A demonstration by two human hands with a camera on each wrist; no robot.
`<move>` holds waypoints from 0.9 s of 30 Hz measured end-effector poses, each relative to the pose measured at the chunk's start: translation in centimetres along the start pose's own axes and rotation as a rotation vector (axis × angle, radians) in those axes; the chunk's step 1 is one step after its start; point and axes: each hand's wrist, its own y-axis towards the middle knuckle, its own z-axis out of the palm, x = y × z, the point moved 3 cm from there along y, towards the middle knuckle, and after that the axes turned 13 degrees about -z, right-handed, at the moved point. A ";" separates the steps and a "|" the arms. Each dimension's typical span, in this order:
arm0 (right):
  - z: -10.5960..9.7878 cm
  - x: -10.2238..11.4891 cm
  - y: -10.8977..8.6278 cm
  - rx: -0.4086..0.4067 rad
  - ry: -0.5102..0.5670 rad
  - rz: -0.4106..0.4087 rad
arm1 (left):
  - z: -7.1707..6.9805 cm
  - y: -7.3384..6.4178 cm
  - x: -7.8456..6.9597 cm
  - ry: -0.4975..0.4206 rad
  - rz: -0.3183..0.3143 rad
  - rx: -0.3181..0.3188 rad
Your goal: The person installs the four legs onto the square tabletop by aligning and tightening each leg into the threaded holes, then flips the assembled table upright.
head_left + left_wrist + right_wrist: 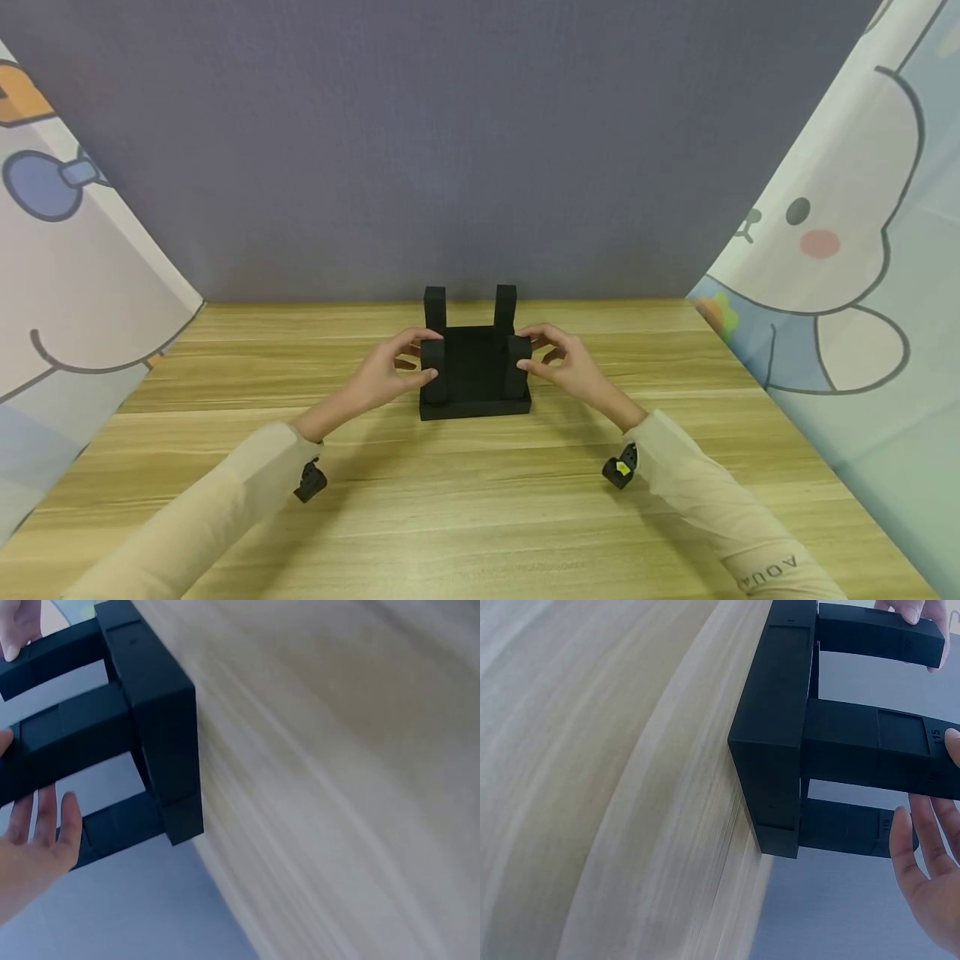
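Note:
A black square base (pixel 474 410) lies on the wooden table with upright posts at its corners, like a small stool turned upside down. My left hand (pixel 386 375) pinches the top of the front left post (pixel 433 379) between thumb and fingers. Over on the other side, my right hand (pixel 572 367) grips the front right post (pixel 516 379) near its top in the same manner. Two rear posts, left (pixel 435 308) and right (pixel 505 305), rise behind the hands. In the right wrist view, the nearest post (pixel 877 746) bears the raised number 115.
The wooden tabletop (pixel 465 508) spreads around the base. A grey panel (pixel 450 150) stands behind it. Cartoon-printed sheets flank the table at left (pixel 82 283) and right (pixel 847 250). Small black devices hang at the left cuff (pixel 311 481) and right cuff (pixel 619 468).

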 end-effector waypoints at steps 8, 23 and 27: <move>0.0 -0.1 0.1 0.019 0.016 0.060 | -0.7 0.8 0.0 0.050 -0.022 0.136; -0.3 3.4 0.8 0.032 0.029 0.080 | -0.3 0.4 -0.1 0.028 -0.073 0.042; -0.4 3.4 0.7 0.030 0.034 0.087 | 0.3 0.0 -0.4 0.004 -0.071 -0.073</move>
